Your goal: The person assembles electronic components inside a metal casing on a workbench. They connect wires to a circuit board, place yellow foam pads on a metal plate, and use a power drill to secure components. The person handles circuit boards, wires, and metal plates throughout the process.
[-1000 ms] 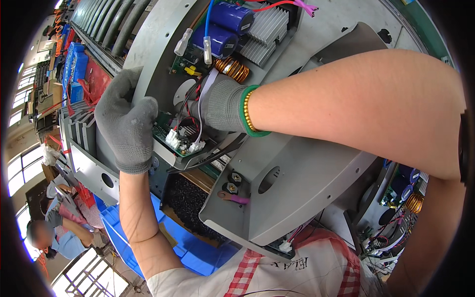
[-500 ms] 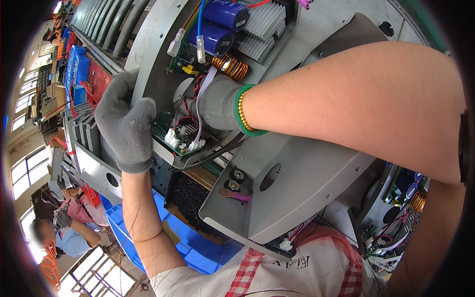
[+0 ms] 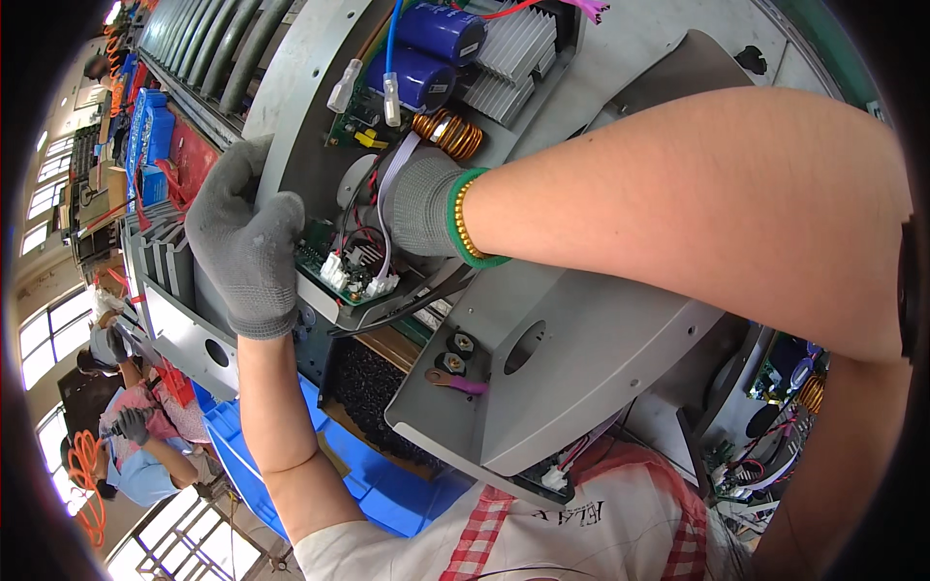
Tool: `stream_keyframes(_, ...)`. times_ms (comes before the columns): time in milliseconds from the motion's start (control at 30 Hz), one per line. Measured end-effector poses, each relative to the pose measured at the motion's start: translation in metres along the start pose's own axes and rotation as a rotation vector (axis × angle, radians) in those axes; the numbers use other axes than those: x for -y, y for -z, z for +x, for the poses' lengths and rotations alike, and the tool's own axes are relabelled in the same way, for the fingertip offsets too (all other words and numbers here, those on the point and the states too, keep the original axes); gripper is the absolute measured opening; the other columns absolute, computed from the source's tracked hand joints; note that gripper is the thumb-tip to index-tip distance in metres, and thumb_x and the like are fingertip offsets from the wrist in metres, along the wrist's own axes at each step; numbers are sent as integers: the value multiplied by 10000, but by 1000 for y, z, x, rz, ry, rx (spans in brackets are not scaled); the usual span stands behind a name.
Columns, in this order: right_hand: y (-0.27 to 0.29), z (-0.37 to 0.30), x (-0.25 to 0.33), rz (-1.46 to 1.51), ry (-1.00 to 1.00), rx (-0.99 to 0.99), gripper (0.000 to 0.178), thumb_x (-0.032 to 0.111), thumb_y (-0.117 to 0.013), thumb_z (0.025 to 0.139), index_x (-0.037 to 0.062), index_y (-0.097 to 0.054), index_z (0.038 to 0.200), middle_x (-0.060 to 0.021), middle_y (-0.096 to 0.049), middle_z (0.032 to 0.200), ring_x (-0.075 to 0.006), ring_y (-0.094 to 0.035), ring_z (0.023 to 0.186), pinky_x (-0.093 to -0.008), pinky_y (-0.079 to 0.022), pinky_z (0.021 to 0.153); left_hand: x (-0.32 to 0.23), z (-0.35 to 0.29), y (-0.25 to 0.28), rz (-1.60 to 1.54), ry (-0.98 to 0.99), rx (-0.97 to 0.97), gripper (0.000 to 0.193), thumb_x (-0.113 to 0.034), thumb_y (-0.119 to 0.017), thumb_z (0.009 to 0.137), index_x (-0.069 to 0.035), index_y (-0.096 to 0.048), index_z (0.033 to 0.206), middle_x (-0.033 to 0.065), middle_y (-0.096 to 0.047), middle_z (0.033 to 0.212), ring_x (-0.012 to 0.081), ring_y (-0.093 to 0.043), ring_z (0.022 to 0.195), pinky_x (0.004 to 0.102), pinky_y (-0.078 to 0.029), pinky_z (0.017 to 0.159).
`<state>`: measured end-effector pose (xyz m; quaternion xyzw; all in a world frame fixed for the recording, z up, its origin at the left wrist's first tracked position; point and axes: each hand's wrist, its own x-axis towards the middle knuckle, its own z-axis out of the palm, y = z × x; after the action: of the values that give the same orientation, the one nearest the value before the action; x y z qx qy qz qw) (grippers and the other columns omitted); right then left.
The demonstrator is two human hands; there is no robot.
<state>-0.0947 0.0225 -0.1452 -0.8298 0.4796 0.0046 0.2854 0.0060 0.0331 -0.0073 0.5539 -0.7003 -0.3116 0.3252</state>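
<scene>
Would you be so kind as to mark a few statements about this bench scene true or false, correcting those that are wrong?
1. The left hand grips the edge of a grey metal housing. True.
2. The right hand is bare. False: it wears a grey glove with a green cuff.
3. A copper-coloured coil sits near the blue cylinders. True.
4. The loose small parts in the box below the housing are white. False: they are black small parts.
5. The ring terminal on the curved grey panel has a purple sleeve. True.
</scene>
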Motion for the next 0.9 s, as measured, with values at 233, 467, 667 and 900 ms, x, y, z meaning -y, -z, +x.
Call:
stream_keyframes(233, -5, 2, -1, -99, 131, 61, 248, 217, -471, 926, 149, -656, 1075, -27, -656, 976, -220, -631, 866, -371, -493, 721, -4, 1, 1, 29, -17, 31, 439, 10, -495, 617, 122, -599, 1028, 83, -617, 847, 107, -558, 690, 219, -454, 615)
stream_keyframes(467, 29, -34, 11, -290, 178, 136, 251, 213, -534, 886, 106, -667, 1069, -66, -665, 941, -242, -650, 846, -373, -515, 682, 6, 3, 3, -17, 3, 12, 434, 3, -506, 611, 131, -589, 1017, 92, -620, 868, 111, -555, 707, 208, -443, 645)
stream_keyframes(667, 46, -33, 12, -338, 237, 158, 290, 261, -556, 889, 149, -645, 1141, -43, -664, 1051, -223, -643, 936, -386, -504, 735, 4, 3, 1, 22, -42, 21, 425, 13, -499, 602, 125, -593, 1001, 79, -608, 857, 101, -538, 690, 198, -437, 629)
stream_keyframes(900, 41, -27, 17, -462, 288, 242, 350, 237, -545, 897, 124, -586, 1226, -54, -635, 1152, -227, -610, 1020, -421, -486, 790, 3, 0, 2, -18, -16, 30, 428, 11, -501, 598, 128, -595, 999, 93, -616, 854, 104, -550, 683, 210, -451, 627)
